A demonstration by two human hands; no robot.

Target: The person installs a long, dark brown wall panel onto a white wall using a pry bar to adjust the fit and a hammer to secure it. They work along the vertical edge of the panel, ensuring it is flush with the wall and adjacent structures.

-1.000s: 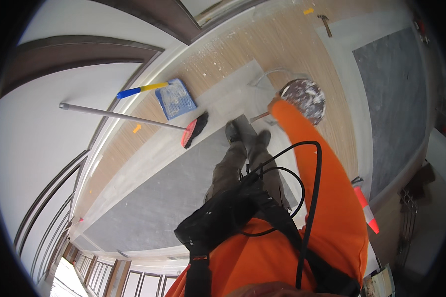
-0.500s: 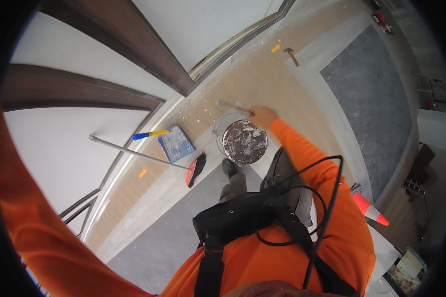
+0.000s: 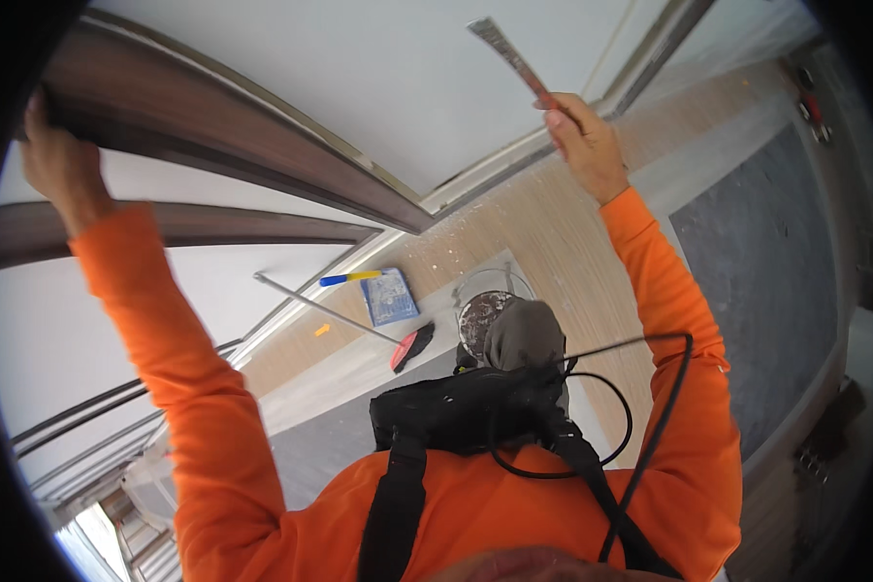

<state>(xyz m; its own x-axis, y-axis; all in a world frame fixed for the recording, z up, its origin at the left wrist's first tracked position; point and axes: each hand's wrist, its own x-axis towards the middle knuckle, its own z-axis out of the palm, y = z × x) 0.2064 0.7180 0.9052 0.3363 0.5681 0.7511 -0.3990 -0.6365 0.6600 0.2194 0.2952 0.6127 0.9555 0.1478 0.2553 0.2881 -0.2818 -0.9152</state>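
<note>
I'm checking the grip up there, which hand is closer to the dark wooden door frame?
Left. The left hand grips the dark wooden door frame at its upper edge. The right hand is off to the side, raised against the white surface, holding a putty knife.

Single head cam, fisheye, worn above the orange shoulders, facing down and forward. Left hand (image 3: 60, 165) near the left rim, right hand (image 3: 580, 145) upper centre, both close. Floor (image 3: 563, 242) far below them. No second view to overlap.
</note>
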